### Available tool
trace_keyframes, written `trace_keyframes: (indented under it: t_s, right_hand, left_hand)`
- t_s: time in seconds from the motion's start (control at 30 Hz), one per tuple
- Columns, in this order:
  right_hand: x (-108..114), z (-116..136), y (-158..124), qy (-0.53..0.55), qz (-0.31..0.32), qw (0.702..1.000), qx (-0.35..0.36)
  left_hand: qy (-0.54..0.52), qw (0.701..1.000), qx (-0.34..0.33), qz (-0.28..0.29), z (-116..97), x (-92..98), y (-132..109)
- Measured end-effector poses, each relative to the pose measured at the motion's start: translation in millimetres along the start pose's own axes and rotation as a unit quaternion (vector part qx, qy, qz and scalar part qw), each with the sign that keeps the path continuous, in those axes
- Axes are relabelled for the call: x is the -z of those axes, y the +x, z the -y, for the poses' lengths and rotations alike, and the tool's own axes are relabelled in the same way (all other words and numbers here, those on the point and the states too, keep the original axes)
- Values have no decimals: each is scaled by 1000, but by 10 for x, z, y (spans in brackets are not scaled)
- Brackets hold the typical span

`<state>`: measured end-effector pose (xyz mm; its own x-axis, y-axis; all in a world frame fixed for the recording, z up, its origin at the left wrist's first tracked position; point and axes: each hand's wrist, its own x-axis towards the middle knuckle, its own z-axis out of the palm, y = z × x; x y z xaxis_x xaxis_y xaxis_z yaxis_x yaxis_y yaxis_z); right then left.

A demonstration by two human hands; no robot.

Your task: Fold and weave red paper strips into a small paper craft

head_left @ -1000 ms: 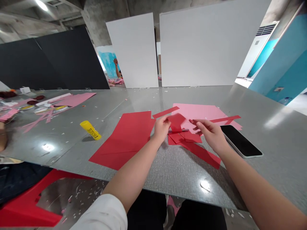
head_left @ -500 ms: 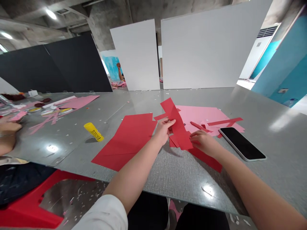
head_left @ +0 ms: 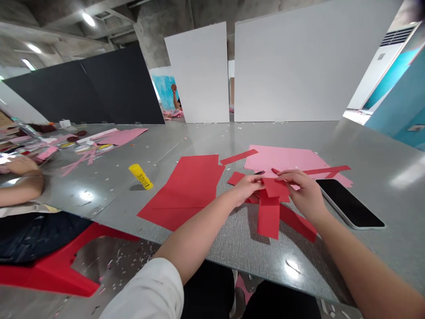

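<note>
Paper strip (head_left: 268, 219), red and apparently folded at the top, hangs pinched between both hands. The left hand (head_left: 247, 188) and right hand (head_left: 303, 191) sit close together, clamped on it just above the tabletop (head_left: 229, 252). One long red strip (head_left: 299, 223) lies under the right hand, and one red scrap (head_left: 235, 178) lies beyond the left. One large red sheet (head_left: 181, 192) lies to the left, one black phone (head_left: 348, 204) to the right. Farther on are one pink sheet (head_left: 282, 158), one red strip (head_left: 239, 156) beside it, and one yellow glue stick (head_left: 141, 176). A co-worker's hand (head_left: 21, 165) rests near pink offcuts (head_left: 79, 159).
</note>
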<state>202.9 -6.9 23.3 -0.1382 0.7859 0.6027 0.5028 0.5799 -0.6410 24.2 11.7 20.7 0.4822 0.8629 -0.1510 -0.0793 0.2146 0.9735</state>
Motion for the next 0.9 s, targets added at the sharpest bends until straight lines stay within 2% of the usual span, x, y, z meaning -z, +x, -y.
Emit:
trace_keyframes:
  t_s: [0.07, 0.13, 0.23, 0.3, 0.4, 0.47, 0.53, 0.63, 0.8, 0.9]
  right_hand:
    - [-9, -18, -3, -35, 2, 998, 46]
    - [-17, -37, -6, -49, 2, 997, 63]
    - [-23, -48, -8, -40, 9, 997, 60]
    - [-20, -35, -4, -6, 6, 1000, 22]
    - [-21, -7, 10, 102, 0, 988, -116]
    - [-34, 2, 20, 165, 35, 964, -205]
    - [-56, -1, 25, 192, 80, 945, -253]
    - [-81, -27, 23, 205, 83, 937, -270]
    - [-73, -68, 24, 218, 33, 940, -262]
    - [-70, -68, 25, 223, 19, 938, -263]
  left_hand:
    - [-47, 999, -5, 11, -15, 2, 5]
    - [-82, 996, -23, 30, -33, 6, -1]
    - [-61, 996, -52, 25, -44, 10, -17]
    - [-18, 997, -72, 2, -39, 10, -23]
    - [22, 993, -106, -39, -30, 6, -22]
    - [40, 989, -129, -60, -30, 5, -19]
    - [68, 984, -147, -80, -34, 8, -15]
    - [94, 978, -157, -97, -37, 13, -8]
    - [49, 989, -136, -41, -24, 12, 4]
    - [54, 991, -119, -39, -18, 13, 12]
